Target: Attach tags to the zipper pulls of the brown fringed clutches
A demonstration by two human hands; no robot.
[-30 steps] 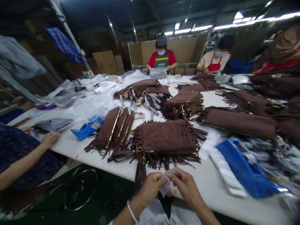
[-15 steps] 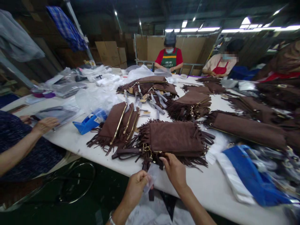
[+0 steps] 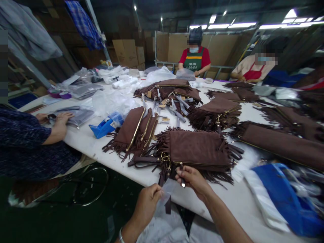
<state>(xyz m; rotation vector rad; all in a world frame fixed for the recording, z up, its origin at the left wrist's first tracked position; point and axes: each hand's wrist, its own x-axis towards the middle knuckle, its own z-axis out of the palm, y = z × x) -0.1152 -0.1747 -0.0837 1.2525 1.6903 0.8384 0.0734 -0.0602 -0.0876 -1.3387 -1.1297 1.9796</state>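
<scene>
A brown fringed bag (image 3: 198, 146) lies flat in front of me, its zipper edge toward me. My left hand (image 3: 149, 200) pinches a small clear plastic piece (image 3: 168, 189) at the table's edge. A brown strap end (image 3: 168, 206) hangs beside that plastic. Between thumb and fingers, my right hand (image 3: 193, 180) holds the bag's brown zipper pull (image 3: 182, 182), which has a shiny metal end. Gold clasps (image 3: 165, 158) and a dark strap (image 3: 144, 161) lie at the bag's left side.
More brown fringed bags (image 3: 129, 131) lie around the table. A blue tape dispenser (image 3: 105, 127) stands left; a blue bin (image 3: 280, 189) with white sheets (image 3: 264, 199) is at right. A co-worker's hands (image 3: 62, 119) rest on a wrapped bag at left. Two people sit across.
My right hand has lifted the zipper pull, now visible between its fingers. My left hand stays on the plastic piece. The view has shifted left, and the neighbouring co-worker's hands have moved over the wrapped bag.
</scene>
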